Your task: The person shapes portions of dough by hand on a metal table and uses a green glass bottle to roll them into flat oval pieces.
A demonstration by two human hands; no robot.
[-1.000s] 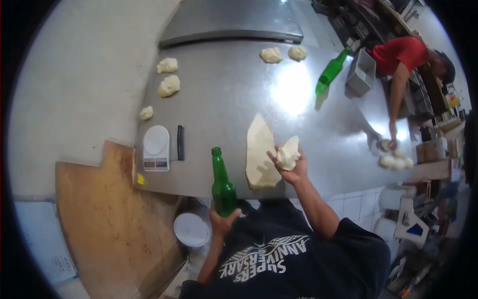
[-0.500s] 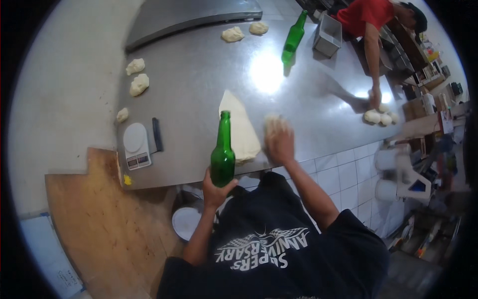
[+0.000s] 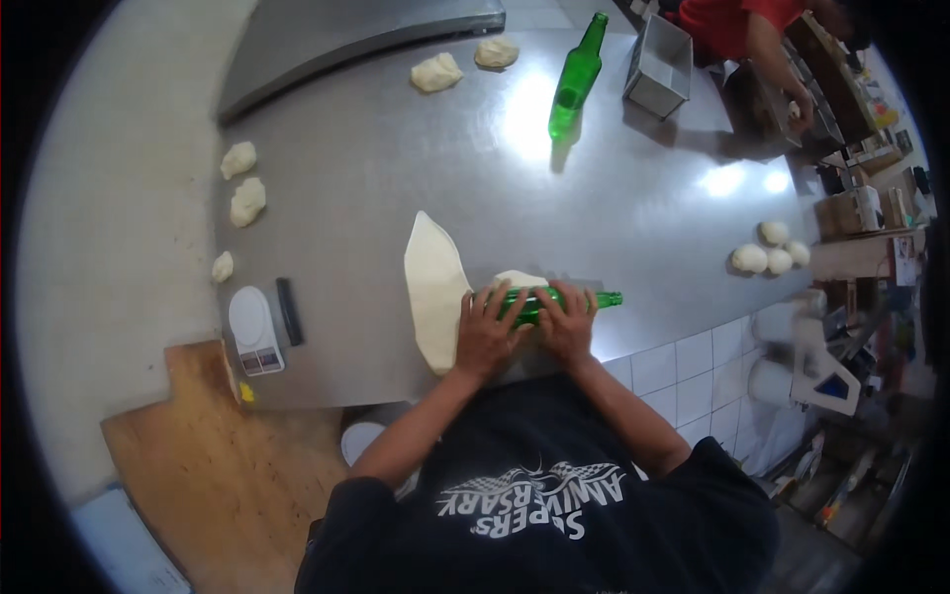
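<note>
Lying on its side across a piece of dough [image 3: 520, 279], a green bottle [image 3: 530, 306] is covered by both hands near the front edge of the metal table [image 3: 346, 228]. Its neck is pointed to the right, past the right hand [image 3: 568, 322], while its body is partly hidden by the left hand [image 3: 485, 332]. The fingers of both hands are spread and laid over the glass; whether the bottle is firmly gripped underneath cannot be told. The dough piece is partly hidden by bottle and fingers, with its pale far edge left exposed. Just to the left, a long flattened dough sheet [image 3: 432, 287] is laid out, its narrow tip directed away from the body.

At the table's left side, a white scale [image 3: 255, 327] is set beside a dark bar [image 3: 288, 312], with dough lumps [image 3: 248, 201] placed beyond. Toward the far side, a second green bottle [image 3: 576, 79] is seen near a metal pan [image 3: 660, 64]. At the right, smooth dough balls [image 3: 750, 259] are grouped together.
</note>
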